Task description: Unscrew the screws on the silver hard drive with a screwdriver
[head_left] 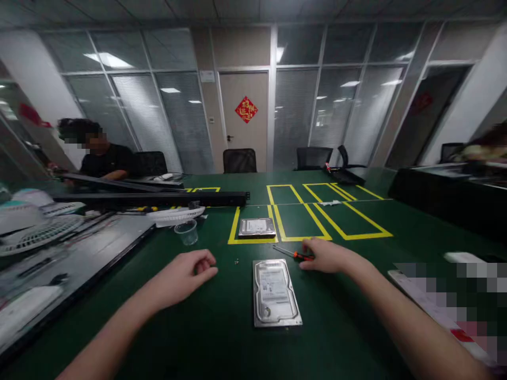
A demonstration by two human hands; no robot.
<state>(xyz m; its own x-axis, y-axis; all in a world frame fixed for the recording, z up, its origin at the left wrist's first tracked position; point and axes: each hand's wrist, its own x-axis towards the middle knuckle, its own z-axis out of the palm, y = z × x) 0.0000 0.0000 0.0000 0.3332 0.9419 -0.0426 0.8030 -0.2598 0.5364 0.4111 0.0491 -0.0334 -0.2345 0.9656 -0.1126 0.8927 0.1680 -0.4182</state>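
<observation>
A hard drive [276, 293] lies label side up on the green table in front of me. To its upper right, my right hand [327, 255] has its fingers closed around the handle of a red-and-black screwdriver [298, 255], whose shaft points left. My left hand [195, 272] hovers left of the drive, loosely curled, with a gap between thumb and fingers and nothing visible in it. Several tiny screws [236, 262] lie between that hand and the drive. Farther off, a second hard drive [257, 227] rests inside a yellow taped rectangle.
A clear plastic cup [187, 232] stands at left, beside a white slotted part [176, 215]. Long black bars [190, 199] and a metal panel [99, 264] cover the left side. Yellow tape [368, 236] marks the table. Another person [103, 161] sits at far left.
</observation>
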